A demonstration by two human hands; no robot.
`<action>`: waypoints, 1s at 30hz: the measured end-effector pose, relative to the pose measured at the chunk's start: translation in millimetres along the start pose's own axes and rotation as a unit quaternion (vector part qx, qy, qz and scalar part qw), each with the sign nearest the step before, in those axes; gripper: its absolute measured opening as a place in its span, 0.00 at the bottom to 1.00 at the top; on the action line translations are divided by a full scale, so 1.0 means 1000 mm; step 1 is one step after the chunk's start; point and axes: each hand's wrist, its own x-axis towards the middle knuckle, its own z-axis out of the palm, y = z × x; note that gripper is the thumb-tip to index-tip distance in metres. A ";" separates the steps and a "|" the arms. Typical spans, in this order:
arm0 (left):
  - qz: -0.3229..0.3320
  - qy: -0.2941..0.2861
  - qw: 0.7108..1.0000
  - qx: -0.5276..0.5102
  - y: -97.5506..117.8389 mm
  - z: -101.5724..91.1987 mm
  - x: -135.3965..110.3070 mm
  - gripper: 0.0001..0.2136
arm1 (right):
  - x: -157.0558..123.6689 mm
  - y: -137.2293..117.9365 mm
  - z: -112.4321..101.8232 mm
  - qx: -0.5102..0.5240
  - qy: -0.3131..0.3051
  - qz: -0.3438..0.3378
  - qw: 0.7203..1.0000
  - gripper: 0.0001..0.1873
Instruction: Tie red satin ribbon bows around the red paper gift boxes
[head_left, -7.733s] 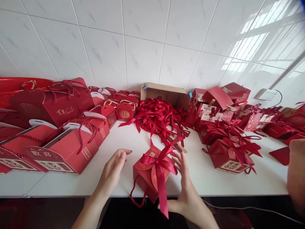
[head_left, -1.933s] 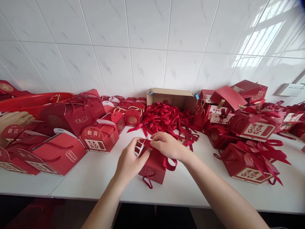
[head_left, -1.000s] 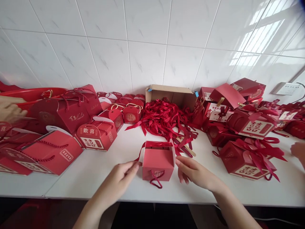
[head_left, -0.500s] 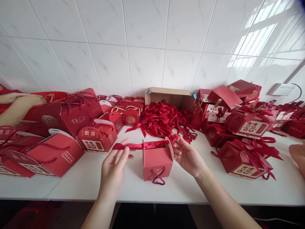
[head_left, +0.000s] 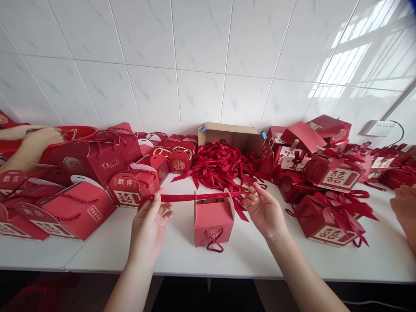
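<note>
A small red gift box (head_left: 213, 220) with a cord handle stands upright on the white table (head_left: 182, 253) in front of me. A red ribbon (head_left: 182, 197) runs through the slots in its top flaps and stretches out to both sides. My left hand (head_left: 150, 221) pinches the ribbon's left end, left of the box. My right hand (head_left: 264, 209) pinches the ribbon's right end, right of the box. The ribbon is pulled nearly straight between them.
A heap of loose red ribbons (head_left: 221, 164) spills from a cardboard box (head_left: 232, 134) at the wall. Open red boxes (head_left: 78, 203) crowd the left, bow-tied boxes (head_left: 328, 214) the right. Another person's hand (head_left: 35, 138) is far left; another hand (head_left: 404, 208) at the right edge.
A tied box went away and an untied one took its place. My hands threaded a ribbon through its top and have drawn its ends apart, sideways and slightly upward.
</note>
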 end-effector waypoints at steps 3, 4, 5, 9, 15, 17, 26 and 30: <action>-0.060 0.015 0.997 -0.044 -0.008 -0.003 -0.004 0.16 | 0.005 0.012 -0.007 -0.014 0.035 0.019 0.999 0.09; -0.081 0.023 0.995 -0.061 -0.011 -0.004 -0.005 0.13 | 0.007 0.017 -0.010 -0.020 0.043 0.024 0.999 0.09; -0.101 0.033 0.991 -0.078 -0.013 -0.005 -0.007 0.10 | 0.008 0.021 -0.014 -0.024 0.050 0.029 0.998 0.08; -0.175 0.063 0.975 -0.124 -0.018 -0.007 -0.010 0.07 | 0.010 0.038 -0.026 -0.043 0.077 0.041 0.995 0.06; -0.105 0.077 0.984 -0.124 -0.014 -0.015 -0.003 0.07 | 0.008 0.033 -0.029 -0.049 0.093 -0.006 0.994 0.05; -0.049 0.089 0.989 -0.107 -0.009 -0.018 0.000 0.10 | 0.008 0.024 -0.026 -0.049 0.082 -0.036 0.995 0.06; 0.069 0.110 0.988 -0.083 0.021 -0.013 0.015 0.13 | 0.005 -0.003 -0.004 -0.072 0.057 -0.148 0.985 0.14; 0.131 0.082 0.986 -0.060 0.038 -0.003 0.019 0.11 | 0.001 -0.013 0.013 -0.133 0.039 -0.238 0.961 0.13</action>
